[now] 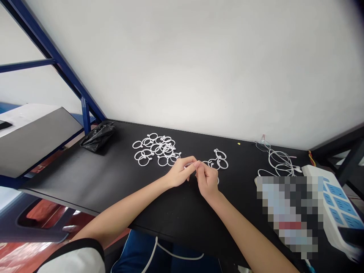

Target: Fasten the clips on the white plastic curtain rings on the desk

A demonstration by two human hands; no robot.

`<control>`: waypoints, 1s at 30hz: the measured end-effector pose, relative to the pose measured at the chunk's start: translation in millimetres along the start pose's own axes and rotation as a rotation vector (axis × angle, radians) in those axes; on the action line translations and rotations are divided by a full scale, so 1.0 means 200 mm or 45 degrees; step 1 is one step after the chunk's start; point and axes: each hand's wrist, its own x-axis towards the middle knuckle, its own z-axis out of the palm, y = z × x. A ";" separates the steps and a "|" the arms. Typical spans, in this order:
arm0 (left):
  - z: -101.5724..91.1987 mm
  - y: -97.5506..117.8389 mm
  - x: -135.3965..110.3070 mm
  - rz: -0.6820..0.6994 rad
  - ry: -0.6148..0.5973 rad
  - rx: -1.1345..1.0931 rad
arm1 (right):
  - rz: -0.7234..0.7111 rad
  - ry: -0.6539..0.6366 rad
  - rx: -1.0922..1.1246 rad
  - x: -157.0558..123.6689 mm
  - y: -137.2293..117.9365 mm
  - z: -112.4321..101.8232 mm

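My left hand [180, 171] and my right hand [208, 180] meet over the black table, fingertips pinched together. A sliver of a white curtain ring [186, 165] shows at my left fingers; the rest is covered by both hands. To the left lies a loose pile of white curtain rings [168, 151], thin hoops with a small eyelet on the rim. A smaller group of the same rings [226, 155] rests just beyond and right of my right hand, partly hidden by it.
On the black table [113, 178], a crumpled black plastic bag [99, 136] lies at the far left. At right are coiled white cables [280, 161], a white power strip [331, 197] with blue sockets, and a blurred-out object [290, 212]. A white wall [182, 68] rises behind.
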 end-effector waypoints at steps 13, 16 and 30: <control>-0.03 0.02 0.01 -0.055 -0.127 -0.004 | -0.079 0.022 -0.081 0.01 -0.01 -0.01; -0.04 0.02 0.01 -0.071 -0.151 -0.023 | -0.124 0.029 -0.117 0.01 -0.01 -0.01; -0.04 0.04 0.01 -0.032 -0.126 0.056 | -0.140 0.020 -0.158 0.01 -0.02 -0.01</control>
